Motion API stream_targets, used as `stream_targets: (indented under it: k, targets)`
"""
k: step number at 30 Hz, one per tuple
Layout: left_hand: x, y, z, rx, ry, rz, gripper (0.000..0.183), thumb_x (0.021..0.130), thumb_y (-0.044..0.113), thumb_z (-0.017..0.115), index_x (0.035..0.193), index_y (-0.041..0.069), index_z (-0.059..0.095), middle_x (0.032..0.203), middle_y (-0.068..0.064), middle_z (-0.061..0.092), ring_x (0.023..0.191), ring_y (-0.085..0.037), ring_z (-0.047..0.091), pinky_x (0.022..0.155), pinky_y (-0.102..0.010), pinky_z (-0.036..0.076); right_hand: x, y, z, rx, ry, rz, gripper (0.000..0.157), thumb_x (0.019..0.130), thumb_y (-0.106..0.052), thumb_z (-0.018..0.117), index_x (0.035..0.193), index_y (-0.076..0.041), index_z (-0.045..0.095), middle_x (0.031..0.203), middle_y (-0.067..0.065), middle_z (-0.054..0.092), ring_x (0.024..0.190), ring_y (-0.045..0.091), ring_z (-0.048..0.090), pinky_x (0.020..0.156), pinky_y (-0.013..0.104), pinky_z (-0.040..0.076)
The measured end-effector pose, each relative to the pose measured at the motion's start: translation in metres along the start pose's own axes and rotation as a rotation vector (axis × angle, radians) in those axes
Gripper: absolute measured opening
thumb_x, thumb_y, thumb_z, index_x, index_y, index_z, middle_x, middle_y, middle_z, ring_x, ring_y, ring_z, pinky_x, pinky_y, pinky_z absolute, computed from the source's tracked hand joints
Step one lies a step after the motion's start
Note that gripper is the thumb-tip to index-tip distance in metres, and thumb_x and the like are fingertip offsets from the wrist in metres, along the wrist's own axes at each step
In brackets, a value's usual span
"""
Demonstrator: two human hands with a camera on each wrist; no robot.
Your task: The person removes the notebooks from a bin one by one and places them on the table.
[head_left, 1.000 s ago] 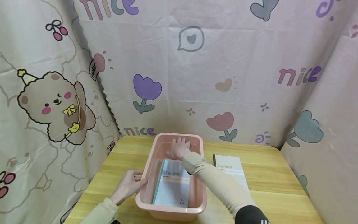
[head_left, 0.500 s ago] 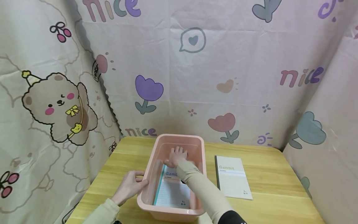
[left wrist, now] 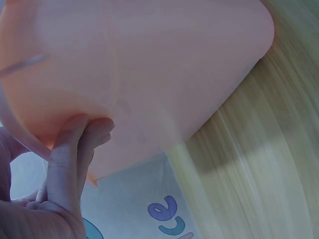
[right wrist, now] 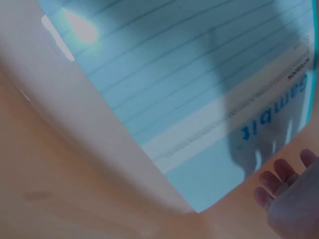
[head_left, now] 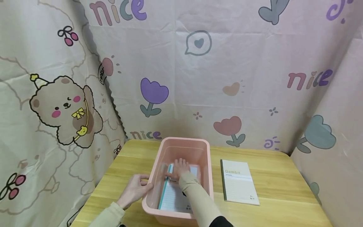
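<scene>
A pink plastic basin (head_left: 174,219) stands on the table, with a blue-spined "Gambit" notebook (head_left: 173,198) lying inside on its bottom. My left hand (head_left: 134,190) holds the basin by its left rim; in the left wrist view its fingers (left wrist: 67,149) lie against the outer wall while the thumb is mostly hidden. Reaching into the basin, my right hand (head_left: 181,169) is over the notebook's upper part with fingers extended. The right wrist view has its fingertips (right wrist: 269,181) close to the notebook's top edge and their shadow on the cover.
Right of the basin, a second "Gambit" notebook (head_left: 240,184) with a dark spine lies on the wooden table (head_left: 278,189). A printed curtain (head_left: 249,63) hangs behind the table and along both sides.
My right hand has moved from the basin's far end down and toward me, over the notebook. The right forearm no longer covers the second notebook. My left hand keeps its hold on the rim.
</scene>
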State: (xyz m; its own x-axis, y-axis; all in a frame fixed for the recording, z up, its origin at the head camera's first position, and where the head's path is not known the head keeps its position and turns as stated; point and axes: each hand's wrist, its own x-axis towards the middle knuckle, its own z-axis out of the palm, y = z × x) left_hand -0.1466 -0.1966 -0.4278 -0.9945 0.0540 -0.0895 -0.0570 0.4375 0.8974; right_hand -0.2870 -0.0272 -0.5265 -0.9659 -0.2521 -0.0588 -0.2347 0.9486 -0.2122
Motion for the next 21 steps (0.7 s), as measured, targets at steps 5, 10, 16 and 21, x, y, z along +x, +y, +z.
stream_targets:
  k: [5,10,16,21]
  targets:
    - [0.0,0.0,0.0,0.009,0.005,-0.032,0.045,0.086,0.0,0.064,0.125,-0.02,0.056,0.102,-0.033,0.073,0.087,-0.038,0.076,0.068,-0.038,0.066,0.006,0.005,0.018,-0.029,-0.006,0.003,0.098,0.068,-0.078,0.072,0.132,-0.007,0.052,0.126,0.013,0.056,0.123,0.03,0.053,0.112,0.045,0.045]
    - [-0.001,0.001,0.002,0.011,0.012,-0.027,0.047,0.084,0.0,0.064,0.125,-0.02,0.056,0.101,-0.033,0.073,0.086,-0.038,0.076,0.067,-0.037,0.066,0.007,0.009,0.022,-0.107,-0.05,0.003,0.101,0.069,-0.08,0.07,0.138,-0.008,0.05,0.137,0.011,0.052,0.129,0.027,0.049,0.113,0.043,0.042]
    - [-0.002,0.002,0.002,-0.005,0.005,-0.021,0.048,0.084,0.0,0.064,0.127,-0.02,0.055,0.104,-0.034,0.072,0.087,-0.039,0.076,0.069,-0.038,0.066,0.012,0.012,0.027,-0.128,-0.086,0.013,0.105,0.071,-0.082,0.066,0.146,-0.011,0.046,0.155,0.009,0.043,0.143,0.028,0.041,0.121,0.045,0.036]
    - [-0.002,0.001,0.001,-0.002,0.007,-0.023,0.048,0.084,0.0,0.064,0.127,-0.02,0.055,0.103,-0.033,0.072,0.088,-0.037,0.076,0.069,-0.039,0.066,0.015,0.011,0.029,-0.127,-0.081,0.009,0.106,0.071,-0.081,0.067,0.148,-0.011,0.044,0.159,0.01,0.041,0.147,0.029,0.038,0.123,0.047,0.034]
